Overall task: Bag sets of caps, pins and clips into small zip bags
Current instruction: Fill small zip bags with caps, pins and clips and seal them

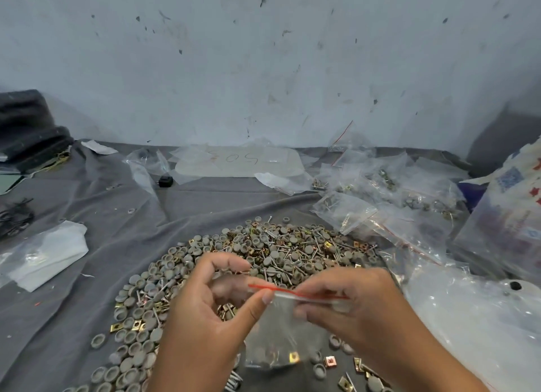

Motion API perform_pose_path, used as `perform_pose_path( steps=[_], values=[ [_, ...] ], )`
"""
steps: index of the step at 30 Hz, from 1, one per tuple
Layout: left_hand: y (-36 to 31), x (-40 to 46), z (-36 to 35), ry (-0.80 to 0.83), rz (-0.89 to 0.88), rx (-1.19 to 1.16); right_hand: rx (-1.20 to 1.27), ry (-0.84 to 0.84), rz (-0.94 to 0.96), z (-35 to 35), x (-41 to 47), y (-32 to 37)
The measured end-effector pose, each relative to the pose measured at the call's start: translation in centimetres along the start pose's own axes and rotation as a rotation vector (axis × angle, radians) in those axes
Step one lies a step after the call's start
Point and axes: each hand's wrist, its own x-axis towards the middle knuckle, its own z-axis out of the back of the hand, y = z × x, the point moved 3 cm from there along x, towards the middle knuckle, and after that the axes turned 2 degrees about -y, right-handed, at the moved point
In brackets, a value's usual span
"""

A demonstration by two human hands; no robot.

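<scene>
Parts heap (263, 254) (filled bags (389, 198) beside)

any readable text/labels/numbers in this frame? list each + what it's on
"50" in dark marker, then what looks like "50" again in fainter red, both seen upside down: on the large clear plastic bag lying flat by the wall.
Printed bag at the right edge: blue square print and red stars, too blurred to read.
Nothing else legible.

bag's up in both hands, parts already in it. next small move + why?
Probably run the pinch along the red zip strip to seal it. Both the left hand and right hand pinch the small zip bag at its top edge, and caps and a brass clip already sit at its bottom. Whether the set is complete can't be told.
</scene>
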Motion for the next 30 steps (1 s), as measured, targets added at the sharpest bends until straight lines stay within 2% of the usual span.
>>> perform_pose_path(
  steps=[1,3,7,10,13,15,17,19,22,25,27,29,30],
  values=[
    [0.1,0.0,0.0,0.0,0.007,0.019,-0.042,-0.032,0.001,0.3,0.7,0.1],
    [0.1,0.1,0.3,-0.048,0.022,0.042,0.037,-0.107,-0.064,1.1,3.1,-0.3],
    [0.3,0.4,1.1,-0.12,0.086,0.03,0.345,-0.336,-0.372,5.0,9.3,-4.0],
    [0.3,0.3,1.5,-0.144,0.093,0.055,0.55,-0.572,-0.601,9.3,12.7,-7.9],
    [0.2,0.3,1.7,-0.157,0.098,0.086,0.577,-0.699,-0.81,11.8,12.6,-12.5],
    [0.2,0.3,1.8,-0.159,0.099,0.114,0.537,-0.613,-0.942,11.8,10.7,-15.4],
    [0.1,0.2,1.9,-0.153,0.096,0.143,0.521,-0.443,-1.04,10.9,8.0,-17.1],
    [0.0,0.2,1.8,-0.146,0.092,0.168,0.487,-0.37,-1.042,10.6,5.5,-17.5],
    [-0.1,0.0,1.9,-0.138,0.091,0.188,0.122,-0.334,-0.901,11.7,1.4,-15.8],
    [-0.1,-0.1,2.0,-0.133,0.089,0.21,-0.401,-0.048,-0.79,11.8,-5.2,-13.7],
    [-0.2,-0.1,2.0,-0.14,0.087,0.217,-0.707,0.138,-0.847,11.1,-9.7,-13.7],
    [-0.3,-0.1,2.0,-0.142,0.091,0.212,-0.788,0.167,-0.876,10.2,-11.9,-13.4],
    [-0.4,-0.2,1.9,-0.138,0.093,0.21,-0.737,0.101,-0.85,9.9,-12.2,-13.2]
  ],
)
